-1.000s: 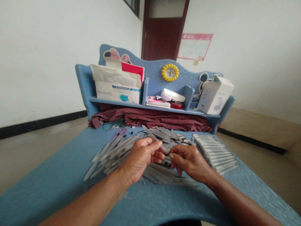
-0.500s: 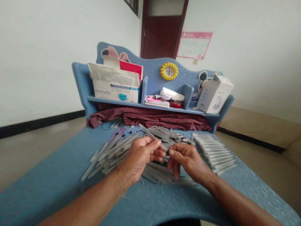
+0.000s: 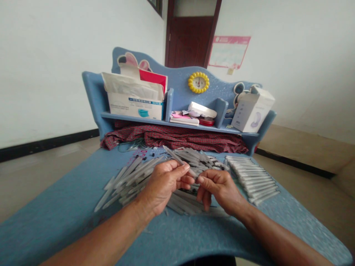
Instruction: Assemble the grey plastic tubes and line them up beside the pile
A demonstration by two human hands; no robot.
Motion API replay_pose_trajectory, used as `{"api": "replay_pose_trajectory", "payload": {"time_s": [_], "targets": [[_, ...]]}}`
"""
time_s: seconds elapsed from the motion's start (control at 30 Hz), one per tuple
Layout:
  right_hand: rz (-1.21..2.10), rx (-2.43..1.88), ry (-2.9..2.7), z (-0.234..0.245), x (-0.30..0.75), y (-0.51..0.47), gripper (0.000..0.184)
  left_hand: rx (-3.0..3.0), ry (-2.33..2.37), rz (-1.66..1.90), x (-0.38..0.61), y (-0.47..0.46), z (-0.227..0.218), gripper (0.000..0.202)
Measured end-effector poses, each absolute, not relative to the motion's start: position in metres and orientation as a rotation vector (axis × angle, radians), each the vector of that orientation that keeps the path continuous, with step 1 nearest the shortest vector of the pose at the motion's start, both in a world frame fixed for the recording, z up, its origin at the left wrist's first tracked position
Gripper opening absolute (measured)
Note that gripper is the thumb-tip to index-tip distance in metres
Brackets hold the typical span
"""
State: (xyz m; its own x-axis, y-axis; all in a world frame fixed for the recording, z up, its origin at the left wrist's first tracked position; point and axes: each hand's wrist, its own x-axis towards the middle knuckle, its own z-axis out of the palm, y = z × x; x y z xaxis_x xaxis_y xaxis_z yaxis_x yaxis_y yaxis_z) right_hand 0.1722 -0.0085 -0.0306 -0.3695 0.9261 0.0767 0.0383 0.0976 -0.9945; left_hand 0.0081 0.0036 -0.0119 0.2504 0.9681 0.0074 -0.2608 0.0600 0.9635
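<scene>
The left hand (image 3: 168,181) is pinching a slim, translucent grey plastic tube (image 3: 173,154) aslant above the blue worktop (image 3: 69,192); the right hand (image 3: 219,186) is pinching narrowly at its near end, lower fingers curled.

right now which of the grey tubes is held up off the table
The tube pinched in the left hand, its near end at the right hand; the others visible lie in the loose pile or the neat row.

White walls (image 3: 69,55), 1 dark-red door (image 3: 190,40), pale floor (image 3: 41,168), blue desk (image 3: 69,208)
</scene>
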Motion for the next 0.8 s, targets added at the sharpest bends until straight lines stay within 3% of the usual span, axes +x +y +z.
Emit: {"api": "replay_pose_trajectory", "payload": {"time_s": [0.2,0.57,0.8], "targets": [[1.626,-0.846,-1.481,-0.0298,0.1736,-0.0079,0.036,1.127,0.803,1.09,0.0076,0.0041,-0.0109,0.013],[1.299,-1.057,-1.625,-0.0373,0.1731,-0.0053,0.039,1.102,0.884,1.13,0.0091,0.0039,-0.0106,0.012],[1.472,-0.996,-1.629,-0.0325,0.1758,-0.0064,0.043,1.101,0.873,1.127,0.0091,0.0043,-0.0117,0.013]]}}
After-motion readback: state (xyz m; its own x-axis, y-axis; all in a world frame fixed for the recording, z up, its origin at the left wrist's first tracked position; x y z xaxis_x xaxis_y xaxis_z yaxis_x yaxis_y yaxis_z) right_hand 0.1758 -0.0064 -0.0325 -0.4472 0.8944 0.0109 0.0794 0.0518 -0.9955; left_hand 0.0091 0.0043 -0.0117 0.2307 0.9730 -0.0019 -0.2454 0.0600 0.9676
